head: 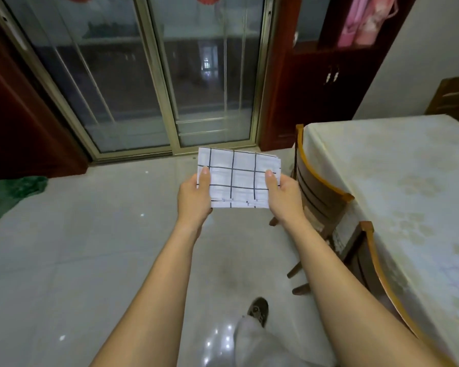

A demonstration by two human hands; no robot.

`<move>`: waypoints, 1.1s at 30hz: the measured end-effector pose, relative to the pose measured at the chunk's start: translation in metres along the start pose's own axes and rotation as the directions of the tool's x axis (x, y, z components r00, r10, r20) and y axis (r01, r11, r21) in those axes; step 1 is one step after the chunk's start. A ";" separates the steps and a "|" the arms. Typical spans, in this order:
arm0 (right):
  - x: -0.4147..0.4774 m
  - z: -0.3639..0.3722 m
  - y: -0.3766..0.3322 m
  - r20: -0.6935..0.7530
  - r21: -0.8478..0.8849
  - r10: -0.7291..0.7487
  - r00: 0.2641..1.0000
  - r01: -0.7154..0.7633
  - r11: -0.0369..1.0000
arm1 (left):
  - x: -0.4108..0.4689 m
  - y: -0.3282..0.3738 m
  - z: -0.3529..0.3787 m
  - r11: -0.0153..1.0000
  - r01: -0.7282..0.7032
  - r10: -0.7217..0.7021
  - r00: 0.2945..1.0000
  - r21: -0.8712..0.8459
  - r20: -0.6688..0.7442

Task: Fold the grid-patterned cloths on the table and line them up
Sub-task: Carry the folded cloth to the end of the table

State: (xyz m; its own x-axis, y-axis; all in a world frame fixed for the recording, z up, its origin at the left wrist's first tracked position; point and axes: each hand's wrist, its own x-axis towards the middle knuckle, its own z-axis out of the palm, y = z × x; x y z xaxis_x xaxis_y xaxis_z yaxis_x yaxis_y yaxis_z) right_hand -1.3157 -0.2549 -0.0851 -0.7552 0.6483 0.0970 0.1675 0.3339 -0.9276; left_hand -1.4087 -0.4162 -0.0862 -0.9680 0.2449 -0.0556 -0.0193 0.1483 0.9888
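Both hands grasp a stack of folded grid-patterned cloths (237,178) above the floor, left hand (195,197) and right hand (282,196) pinching opposite edges. Only the thumbs show; the fingers are hidden beneath. The table (398,165) is cut off at right.

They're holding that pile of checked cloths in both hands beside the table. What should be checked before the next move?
1. Grip on the stack of cloths: ok; left hand and right hand each pinch a side, thumbs on top.
2. Edges even: not ok; layers stagger at the right and near edges.
3. Stack above the table: not ok; it hangs over the floor, table to the right.
4. Way to the table: not ok; two chairs stand along its edge.
5. Every cloth folded: cannot tell; only the top one shows.
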 end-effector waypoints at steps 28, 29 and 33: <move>0.452 0.057 0.013 -0.255 -0.106 0.055 0.965 -0.084 0.991 | 0.456 0.055 0.174 0.986 -0.145 0.127 0.973 0.081 0.193; 0.468 0.056 0.007 -0.282 -0.100 0.052 0.958 -0.084 0.991 | 0.477 0.063 0.181 0.984 -0.163 0.144 0.967 0.073 0.211; 0.525 0.060 -0.007 -0.398 -0.113 0.019 0.917 -0.069 0.991 | 0.546 0.089 0.203 0.973 -0.224 0.198 0.931 0.050 0.307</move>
State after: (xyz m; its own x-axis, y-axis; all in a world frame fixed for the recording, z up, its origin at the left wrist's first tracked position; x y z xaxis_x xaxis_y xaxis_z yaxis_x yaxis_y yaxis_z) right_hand -1.7509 0.0421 -0.0490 -0.4376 0.8731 0.2148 0.2897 0.3631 -0.8856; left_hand -1.8884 -0.0747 -0.0564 -0.8280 0.5515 0.1016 0.2104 0.1376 0.9679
